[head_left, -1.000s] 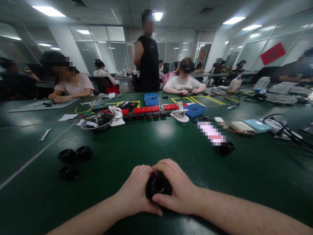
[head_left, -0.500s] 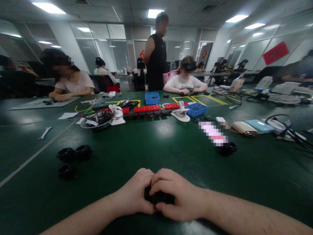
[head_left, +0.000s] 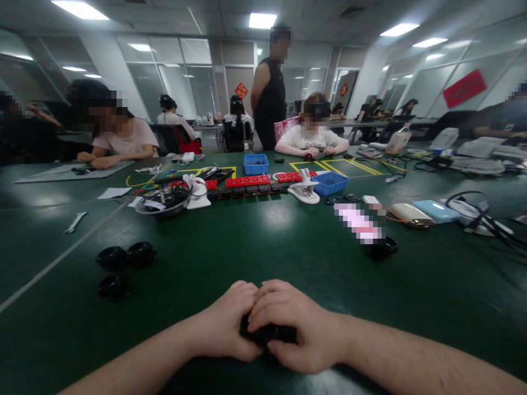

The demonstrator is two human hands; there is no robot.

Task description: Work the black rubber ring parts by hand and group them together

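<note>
Both forearms come in from the bottom edge, the left from the lower left and the right from the lower right, and they meet low in the middle of the view. The left hand [head_left: 222, 323] and the right hand [head_left: 302, 326] lie close over the green tabletop [head_left: 288, 241], knuckles up and pressed together. The right hand's index finger overlaps the left hand's fingertips.

The fingers [head_left: 269, 296] of both hands are curled shut around a black round part [head_left: 263, 332]. Only a dark sliver of it shows between the thumbs and the curled knuckles. It sits just at the tabletop, directly in front of the person, and whether it touches the surface cannot be told.

To the left, well apart from the hands, three similar black rings [head_left: 123, 258] lie in a loose cluster. A small wrench [head_left: 76, 222] lies farther out, beside a pale line on the tabletop. To the right, another black ring [head_left: 382, 248] lies just beside a blurred pink object.

Across the middle of the tabletop are a bowl of cables [head_left: 162, 204], red power strips [head_left: 247, 182], a white clamp [head_left: 303, 193] and two blue bins [head_left: 329, 184]. Other people sit and stand at the far side.
</note>
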